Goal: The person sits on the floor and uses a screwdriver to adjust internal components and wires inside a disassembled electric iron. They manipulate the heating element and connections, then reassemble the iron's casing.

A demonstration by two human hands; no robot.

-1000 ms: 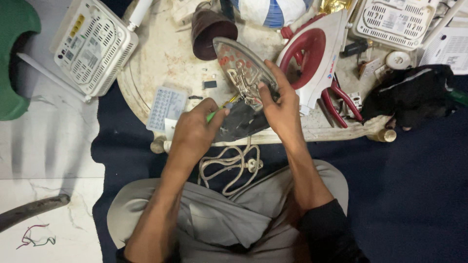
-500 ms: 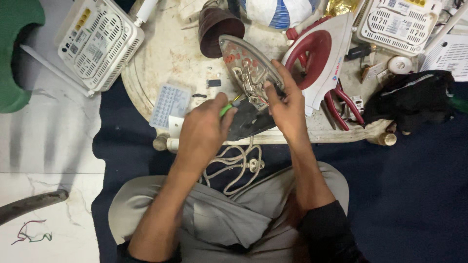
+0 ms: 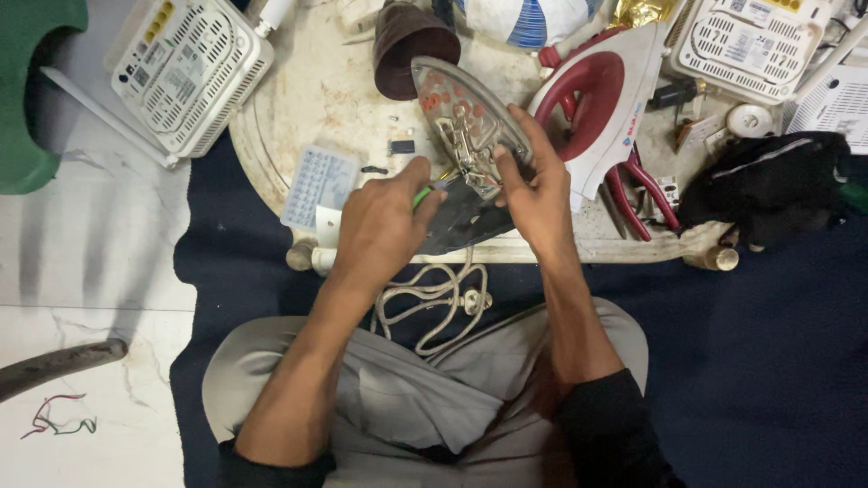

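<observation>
While the opened metal soleplate of a clothes iron [image 3: 466,122] is propped tilted on the round, worn white work board [image 3: 298,136], its wired inner face is kept turned upward so the parts can be reached. It is steadied by the right hand [image 3: 538,185], whose fingers are curled over the plate's right edge and pressed against it. A thin green-handled tool [image 3: 422,195] is pinched in the closed left hand [image 3: 380,226], its tip aimed at the wiring near the plate's lower middle. The red and white plastic iron housing [image 3: 597,99] is laid just beside the plate, to its right. A pale coiled power cord [image 3: 434,303] is left hanging over the lap, below the board's edge.
</observation>
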